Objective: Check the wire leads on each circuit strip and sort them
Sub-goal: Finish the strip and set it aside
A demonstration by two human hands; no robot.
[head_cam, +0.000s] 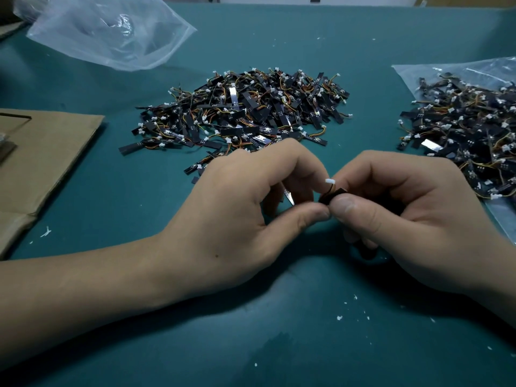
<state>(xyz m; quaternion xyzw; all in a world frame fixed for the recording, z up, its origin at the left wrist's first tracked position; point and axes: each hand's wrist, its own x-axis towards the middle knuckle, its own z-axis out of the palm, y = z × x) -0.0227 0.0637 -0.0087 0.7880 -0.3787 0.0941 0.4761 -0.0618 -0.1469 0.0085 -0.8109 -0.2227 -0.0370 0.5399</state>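
Surface: teal cloth-covered surface (279, 344) is lying closest, with small white flecks (339, 317) scattered over it.
Left grip: left grip (237, 213) is closing thumb and fingertips on one end of the strip.
Right grip: right grip (405, 213) is pinching the same strip between its thumb and curled fingers.
Task's thing: small black circuit strip (332, 195) is sitting between the two thumbs, raised off the surface, just in front of the central heap.
Look: thin dark-and-orange wire lead (329, 187) is arching up from it to a tiny white plastic connector (330, 181).
Step in hand: this is probably the lead check.
Doing it well: holding the strip body steady, tugging the lead only lightly, and turning the solder end toward the eye.
Heaps: big heap of black strips (243, 115) is lying beyond the hands. A second heap (469, 129) is resting on a clear plastic bag (446, 74) at right. I cannot tell which heap is already sorted.
Elsewhere: crumpled clear bag (111, 32) and flat brown cardboard (42, 152) are lying at left.
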